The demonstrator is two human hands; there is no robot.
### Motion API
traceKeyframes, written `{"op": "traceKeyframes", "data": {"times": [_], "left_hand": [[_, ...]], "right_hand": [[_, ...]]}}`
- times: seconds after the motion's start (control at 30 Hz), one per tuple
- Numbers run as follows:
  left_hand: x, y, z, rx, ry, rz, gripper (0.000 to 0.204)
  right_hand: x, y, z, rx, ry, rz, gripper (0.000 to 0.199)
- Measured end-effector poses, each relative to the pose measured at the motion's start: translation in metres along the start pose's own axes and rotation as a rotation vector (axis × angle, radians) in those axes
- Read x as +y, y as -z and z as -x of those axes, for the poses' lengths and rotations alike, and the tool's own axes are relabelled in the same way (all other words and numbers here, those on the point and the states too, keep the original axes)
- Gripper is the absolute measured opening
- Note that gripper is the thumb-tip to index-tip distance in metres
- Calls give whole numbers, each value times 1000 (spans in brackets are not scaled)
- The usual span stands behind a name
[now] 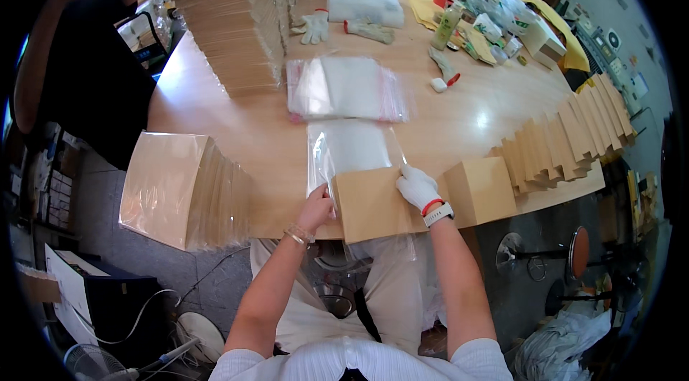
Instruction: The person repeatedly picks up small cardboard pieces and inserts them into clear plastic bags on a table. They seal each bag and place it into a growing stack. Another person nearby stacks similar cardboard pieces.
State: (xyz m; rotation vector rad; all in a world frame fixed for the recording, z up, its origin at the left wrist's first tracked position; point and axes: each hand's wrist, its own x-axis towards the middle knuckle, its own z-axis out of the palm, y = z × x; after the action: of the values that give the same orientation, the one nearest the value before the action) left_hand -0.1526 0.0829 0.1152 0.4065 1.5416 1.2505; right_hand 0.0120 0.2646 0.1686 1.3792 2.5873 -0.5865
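A flat brown kraft piece lies at the table's near edge, in front of me, with a transparent plastic bag beneath and around it. My left hand, bare with a bracelet at the wrist, pinches the bag's film beside the kraft piece's left edge. My right hand wears a white glove with a red cuff; its fingers grip the kraft piece's upper right corner. Whether film is also under those fingers is hidden. Beyond lies a pile of transparent bags.
To the left stands a row of film-wrapped brown packs. On the right, a kraft block leads to fanned brown pieces. A tall stack rises at the far left. Gloves and a bottle lie farther back. Another person stands left.
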Motion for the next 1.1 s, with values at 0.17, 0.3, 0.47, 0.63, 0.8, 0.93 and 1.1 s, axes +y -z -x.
{"op": "traceKeyframes", "data": {"times": [0.17, 0.3, 0.47, 0.63, 0.8, 0.93, 1.1], "left_hand": [[-23, 1, -14, 120, -426, -488, 38], [-20, -2, -9, 49, -449, -447, 43], [0, -1, 5, 60, -51, 21, 54], [-44, -11, 41, 248, -524, -467, 65], [-64, -44, 55, 0, -447, -7, 74], [-79, -39, 81, 145, -413, -84, 75], [-83, -58, 95, 237, -537, -411, 74]], "right_hand": [[-16, 0, 0, -17, 51, 10, 27], [-7, -14, -1, 36, 62, -21, 26], [0, -13, -1, 89, 122, -79, 26], [35, -13, 38, -60, -36, -250, 28], [45, -33, 66, 9, 44, -360, 28], [77, -57, 63, -51, -136, -625, 30], [74, -63, 81, 66, -31, -591, 28]]}}
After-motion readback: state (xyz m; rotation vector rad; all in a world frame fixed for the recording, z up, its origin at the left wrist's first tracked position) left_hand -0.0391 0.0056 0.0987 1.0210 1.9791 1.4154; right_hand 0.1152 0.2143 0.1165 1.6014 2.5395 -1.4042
